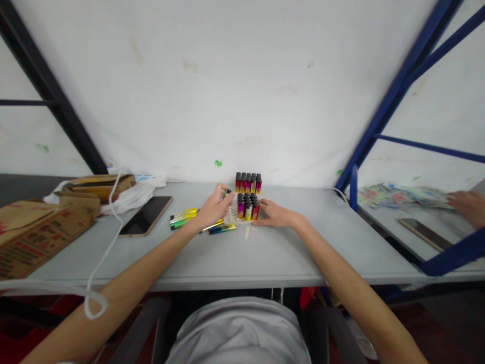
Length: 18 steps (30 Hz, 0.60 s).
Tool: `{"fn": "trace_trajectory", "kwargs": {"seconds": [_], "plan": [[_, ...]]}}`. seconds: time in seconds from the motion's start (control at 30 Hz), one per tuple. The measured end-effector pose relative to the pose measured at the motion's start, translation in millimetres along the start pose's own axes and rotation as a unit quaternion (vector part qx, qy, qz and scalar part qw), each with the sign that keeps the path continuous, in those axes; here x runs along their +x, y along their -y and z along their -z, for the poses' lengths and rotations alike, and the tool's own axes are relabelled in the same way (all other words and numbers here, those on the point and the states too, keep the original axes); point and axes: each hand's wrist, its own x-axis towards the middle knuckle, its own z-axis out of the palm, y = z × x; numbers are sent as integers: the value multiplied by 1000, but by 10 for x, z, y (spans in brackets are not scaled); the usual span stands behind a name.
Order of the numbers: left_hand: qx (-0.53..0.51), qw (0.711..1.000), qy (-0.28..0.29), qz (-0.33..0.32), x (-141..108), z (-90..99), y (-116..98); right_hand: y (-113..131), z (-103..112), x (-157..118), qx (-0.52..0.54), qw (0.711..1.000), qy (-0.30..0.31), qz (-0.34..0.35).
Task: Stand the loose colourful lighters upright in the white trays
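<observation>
My left hand (215,206) is closed in a pinch around a lighter (227,192), of which only a small dark and green end shows. It is just left of a pale tray with holes (230,216). Upright lighters (248,207) with black tops and red, purple and yellow bodies stand in close rows on the tray's right part. My right hand (278,214) lies along their right side, its thumb and fingers apart, touching or nearly touching the outer ones. Several loose lighters (183,217), yellow, green and blue, lie beside and beneath my left hand and wrist.
Behind stands another block of upright lighters (248,183), near the wall. To the left are a phone (147,216), a white plastic bag (131,198), cardboard boxes (45,227) and a white cable (109,232). At right, beyond a blue frame (392,101), another person's hand (468,206) touches colourful packaging (405,196).
</observation>
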Motion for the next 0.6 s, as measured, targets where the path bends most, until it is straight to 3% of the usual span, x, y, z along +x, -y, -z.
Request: {"fn": "trace_trajectory", "kwargs": {"seconds": [0.33,0.6], "plan": [[103,986,54,-122,-42,-6,-134,-15,-9,-1,-1,1000,1,-11],[151,972,97,-150,-52,9,-140,-6,-14,-1,4,1000,-7,-8]]}}
